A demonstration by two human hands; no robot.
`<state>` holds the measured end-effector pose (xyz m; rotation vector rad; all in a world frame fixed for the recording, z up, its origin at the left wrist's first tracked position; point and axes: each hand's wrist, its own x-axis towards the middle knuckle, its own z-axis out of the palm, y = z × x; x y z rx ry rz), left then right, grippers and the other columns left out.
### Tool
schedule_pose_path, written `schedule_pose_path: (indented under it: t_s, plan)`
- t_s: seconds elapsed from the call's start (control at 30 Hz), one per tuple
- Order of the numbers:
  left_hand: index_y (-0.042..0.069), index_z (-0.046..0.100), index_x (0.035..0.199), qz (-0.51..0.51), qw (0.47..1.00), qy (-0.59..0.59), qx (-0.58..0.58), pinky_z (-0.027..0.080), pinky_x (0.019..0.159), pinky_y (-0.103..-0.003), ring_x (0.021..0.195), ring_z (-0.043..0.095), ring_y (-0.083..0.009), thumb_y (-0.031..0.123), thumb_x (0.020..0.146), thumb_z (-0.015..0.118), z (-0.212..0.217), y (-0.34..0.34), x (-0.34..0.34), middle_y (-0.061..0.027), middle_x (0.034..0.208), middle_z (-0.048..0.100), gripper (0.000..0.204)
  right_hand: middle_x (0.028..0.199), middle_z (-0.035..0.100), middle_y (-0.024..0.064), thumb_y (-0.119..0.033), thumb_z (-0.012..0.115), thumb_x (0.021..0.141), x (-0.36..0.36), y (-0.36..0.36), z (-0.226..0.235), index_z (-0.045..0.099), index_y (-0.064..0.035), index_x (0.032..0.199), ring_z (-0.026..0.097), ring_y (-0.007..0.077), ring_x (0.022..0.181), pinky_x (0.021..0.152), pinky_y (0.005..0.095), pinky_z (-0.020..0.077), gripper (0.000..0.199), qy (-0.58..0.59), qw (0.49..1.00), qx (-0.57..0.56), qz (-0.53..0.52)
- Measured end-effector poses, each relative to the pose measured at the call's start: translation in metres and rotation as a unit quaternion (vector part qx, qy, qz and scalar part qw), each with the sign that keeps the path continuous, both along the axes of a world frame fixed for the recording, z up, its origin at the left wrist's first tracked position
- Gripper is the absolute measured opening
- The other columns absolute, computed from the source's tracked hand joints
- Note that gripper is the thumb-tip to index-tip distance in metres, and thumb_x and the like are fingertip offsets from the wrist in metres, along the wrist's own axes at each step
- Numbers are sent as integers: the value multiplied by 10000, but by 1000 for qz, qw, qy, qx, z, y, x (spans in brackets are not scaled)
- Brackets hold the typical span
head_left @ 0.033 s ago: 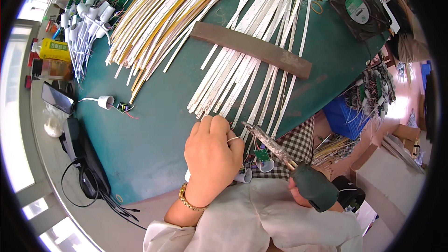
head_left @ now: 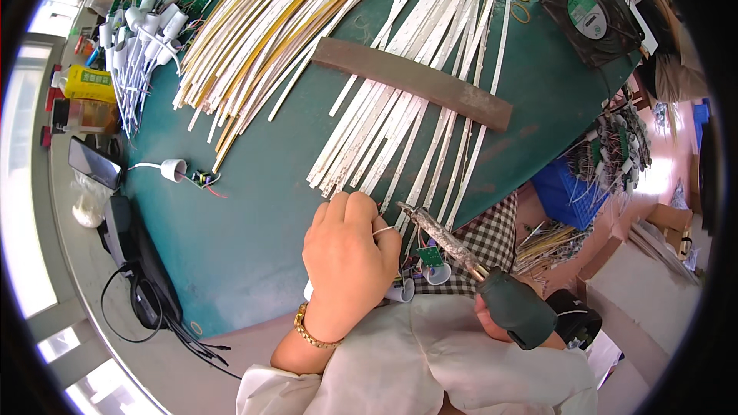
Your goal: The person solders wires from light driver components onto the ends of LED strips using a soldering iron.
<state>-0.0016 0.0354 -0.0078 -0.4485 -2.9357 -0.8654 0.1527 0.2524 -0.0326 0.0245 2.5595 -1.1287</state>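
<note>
Left hand (head_left: 347, 257) pinches a thin white wire (head_left: 382, 230) — the soldering iron (head_left: 477, 275) lies at its three o'clock, gripped by the mostly hidden right hand (head_left: 486, 315).

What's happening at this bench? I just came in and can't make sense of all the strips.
A person is working with a soldering iron in the right hand, its tip at the near ends of white strips fanned across the green table. The left hand pinches a thin wire beside the tip. A dark bar lies across the strips.

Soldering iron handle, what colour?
Dark green, on the soldering iron handle at lower right in the head view; its long tip is crusted grey-brown.
</note>
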Motion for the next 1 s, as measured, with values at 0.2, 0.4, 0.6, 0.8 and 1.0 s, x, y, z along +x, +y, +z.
schedule_pose_path:
  t_s: [0.2, 0.4, 0.6, 0.8, 1.0]
  plan:
    - [49, 472, 704, -14, 1000, 13, 2, 384, 539, -404, 610, 468, -293, -17, 653, 601, 0, -1, -2, -100, 690, 484, 153, 679, 662, 45, -370, 791, 618, 6, 2, -1, 694, -150, 831, 643, 273, 598, 575, 379, 506, 321, -188, 954, -186, -143]
    - [49, 470, 700, -10, 1000, 13, -12, 373, 533, -401, 605, 461, -287, -15, 663, 601, -1, -1, 1, -98, 688, 482, 150, 705, 652, 79, -135, 610, 815, -15, 0, 11, 652, -50, 781, 647, 211, 638, 555, 319, 524, 102, -5, 997, -34, 72]
    - [34, 498, 731, -9, 1000, -7, -9, 386, 559, -379, 630, 480, -284, -32, 679, 578, 3, -1, -1, -92, 675, 489, 117, 739, 664, 83, -141, 668, 741, 5, -1, -11, 650, -46, 838, 653, 219, 654, 595, 318, 540, 137, -63, 990, -123, 5]
    - [33, 500, 730, -4, 1000, -1, -9, 383, 557, -377, 626, 478, -281, -30, 683, 581, 3, 0, -1, -94, 672, 489, 113, 844, 673, 113, -237, 552, 844, -5, -5, 0, 646, -2, 973, 664, 229, 751, 677, 354, 543, 285, 139, 987, -44, 69]
    - [33, 498, 729, -6, 1000, 2, -9, 382, 556, -381, 621, 474, -286, -33, 683, 580, 3, 0, -1, -98, 673, 490, 115, 790, 656, 35, -202, 615, 826, 34, 10, -50, 659, -4, 971, 629, 171, 687, 599, 297, 504, 250, 44, 987, -145, 60]
